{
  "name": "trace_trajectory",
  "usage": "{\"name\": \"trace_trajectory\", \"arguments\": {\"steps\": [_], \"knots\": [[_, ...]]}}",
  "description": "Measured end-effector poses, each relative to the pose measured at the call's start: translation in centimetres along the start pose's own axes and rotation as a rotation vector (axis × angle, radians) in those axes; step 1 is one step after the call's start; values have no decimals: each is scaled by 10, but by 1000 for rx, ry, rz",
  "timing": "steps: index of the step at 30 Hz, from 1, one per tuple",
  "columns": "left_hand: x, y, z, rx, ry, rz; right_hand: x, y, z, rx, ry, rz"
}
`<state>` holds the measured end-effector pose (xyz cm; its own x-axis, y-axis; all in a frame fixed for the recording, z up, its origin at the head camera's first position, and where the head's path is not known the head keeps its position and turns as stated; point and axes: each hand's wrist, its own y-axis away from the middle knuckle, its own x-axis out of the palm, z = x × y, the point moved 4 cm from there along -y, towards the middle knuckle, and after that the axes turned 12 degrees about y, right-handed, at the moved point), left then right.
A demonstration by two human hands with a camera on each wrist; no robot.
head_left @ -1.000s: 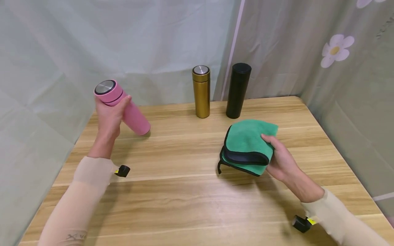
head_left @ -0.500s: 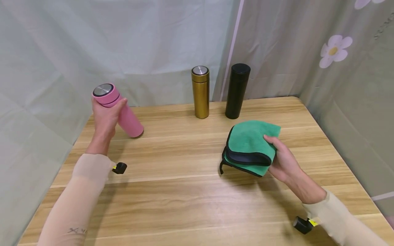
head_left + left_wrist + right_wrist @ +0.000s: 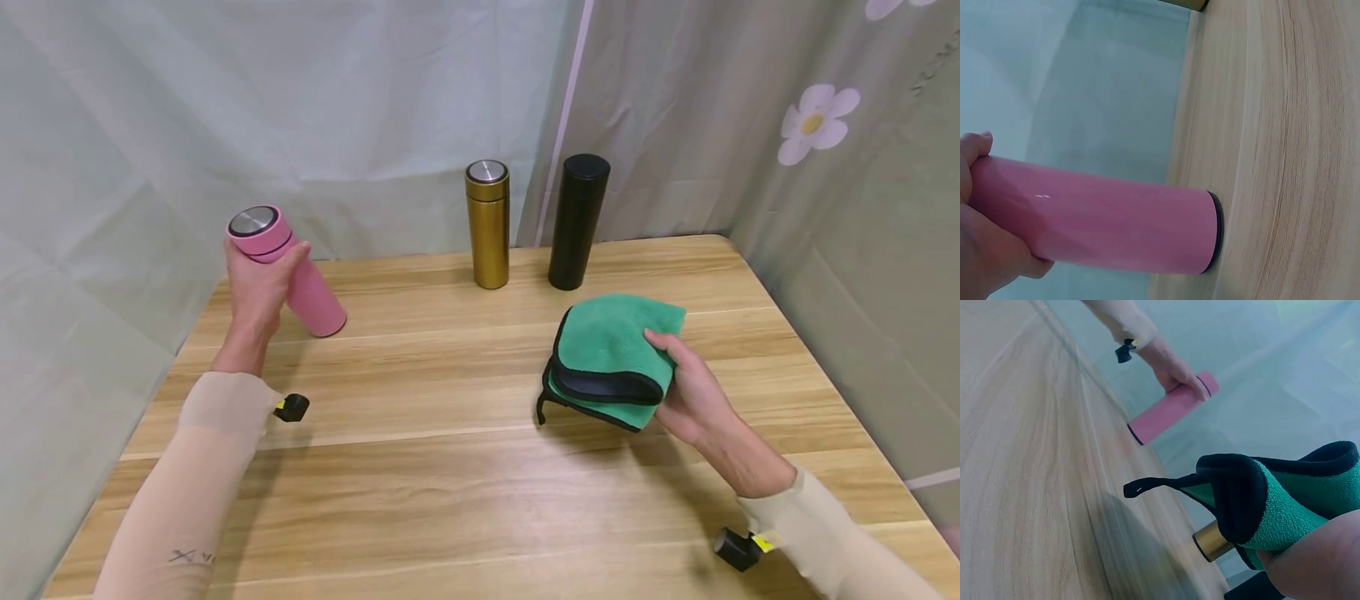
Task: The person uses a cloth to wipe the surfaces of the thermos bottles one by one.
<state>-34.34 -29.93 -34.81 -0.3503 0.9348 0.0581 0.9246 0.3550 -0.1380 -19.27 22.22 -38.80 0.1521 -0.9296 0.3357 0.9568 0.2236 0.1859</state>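
My left hand (image 3: 258,287) grips a pink thermos bottle (image 3: 318,296) just below its lid, on the left side of the table. The bottle leans in the head view, its steel-topped lid up and its dark-rimmed base close over the wood; the left wrist view shows its pink body (image 3: 1110,219) with my fingers round the upper end. On the right, my right hand (image 3: 693,396) holds a folded green towel (image 3: 615,333) with black edging, thumb on top and the other fingers hidden beneath. A black loop hangs from the towel's near left corner.
A gold thermos bottle (image 3: 490,233) and a black thermos bottle (image 3: 577,225) stand upright at the back of the wooden table (image 3: 450,492). Behind the table hangs a pale curtain (image 3: 375,108), which also runs along both sides.
The pink thermos bottle in my left hand has come slightly down and left, its base now a little nearer. The towel in my right hand has shifted slightly right.
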Motion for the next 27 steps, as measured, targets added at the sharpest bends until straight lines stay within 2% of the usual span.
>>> {"name": "trace_trajectory", "arguments": {"steps": [7,15,21,27], "knots": [[2,-2,1,7,7,18,-3,0,2,-15,-26,3],[4,-3,4,58,-16,17,-4,0,3,-22,-61,7],[3,-2,7,45,35,0,-5,1,5,-29,-88,3],[4,0,12,119,128,-20,-5,3,7,-40,-110,0]]}}
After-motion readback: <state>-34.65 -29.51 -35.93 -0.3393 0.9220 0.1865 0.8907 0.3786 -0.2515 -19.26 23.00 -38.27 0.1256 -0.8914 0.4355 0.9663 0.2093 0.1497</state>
